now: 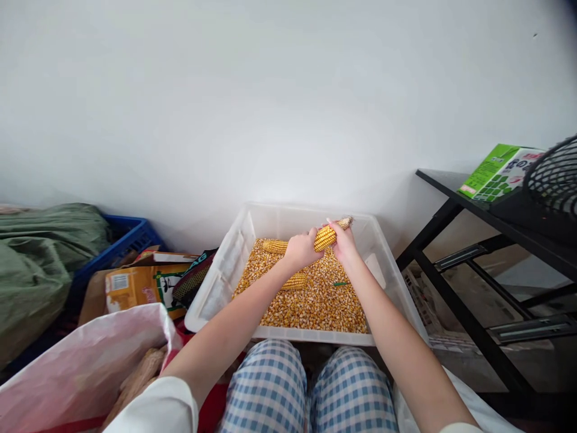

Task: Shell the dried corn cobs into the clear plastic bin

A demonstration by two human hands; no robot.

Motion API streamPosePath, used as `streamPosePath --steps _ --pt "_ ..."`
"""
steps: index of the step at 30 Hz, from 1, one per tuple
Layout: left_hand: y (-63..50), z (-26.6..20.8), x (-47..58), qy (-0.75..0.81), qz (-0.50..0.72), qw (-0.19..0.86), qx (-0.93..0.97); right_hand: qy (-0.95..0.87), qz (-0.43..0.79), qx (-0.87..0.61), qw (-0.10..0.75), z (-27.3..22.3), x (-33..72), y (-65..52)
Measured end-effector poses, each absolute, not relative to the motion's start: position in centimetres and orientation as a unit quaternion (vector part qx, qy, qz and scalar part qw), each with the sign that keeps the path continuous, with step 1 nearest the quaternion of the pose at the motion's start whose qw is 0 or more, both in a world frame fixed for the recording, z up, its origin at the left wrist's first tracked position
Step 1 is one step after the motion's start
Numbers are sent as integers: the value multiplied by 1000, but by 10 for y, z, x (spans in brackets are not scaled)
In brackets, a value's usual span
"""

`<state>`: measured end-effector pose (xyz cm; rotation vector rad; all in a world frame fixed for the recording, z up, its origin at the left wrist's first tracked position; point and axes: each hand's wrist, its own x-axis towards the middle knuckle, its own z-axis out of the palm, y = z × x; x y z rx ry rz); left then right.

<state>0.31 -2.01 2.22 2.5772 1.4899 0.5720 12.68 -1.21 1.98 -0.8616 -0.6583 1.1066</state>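
Observation:
Both hands grip one yellow ear of corn (325,239), tilted with its pale, dry tip up to the right. My left hand (303,250) is closed around its lower left end. Around its right part, near the tip, my right hand (343,242) is wrapped. Beneath them a translucent plastic bin (311,335) holds a thick layer of loose corn kernels (315,310). Two more ears lie on the kernels: one ear of corn (274,246) behind my left hand, another ear of corn (294,281) partly hidden by my left forearm. A small green piece (339,284) rests on the kernels.
A white wall (288,108) rises behind the bin. At left are a blue crate (135,234) with green cloth, an orange package (130,288) and a white bag (112,343). At right, a black metal-framed table (451,192) carries a green box (491,174) and a fan (554,177).

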Motion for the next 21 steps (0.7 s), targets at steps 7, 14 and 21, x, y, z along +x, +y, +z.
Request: streamPosePath --steps 7,14,21 --pt "-15 8 6 420 237 287 828 -294 464 -399 734 19 128 -13" --pt "-21 8 9 260 281 604 699 -262 461 -419 737 22 127 -17" --pt "-25 6 3 230 167 784 551 -271 521 -363 723 23 130 -20"
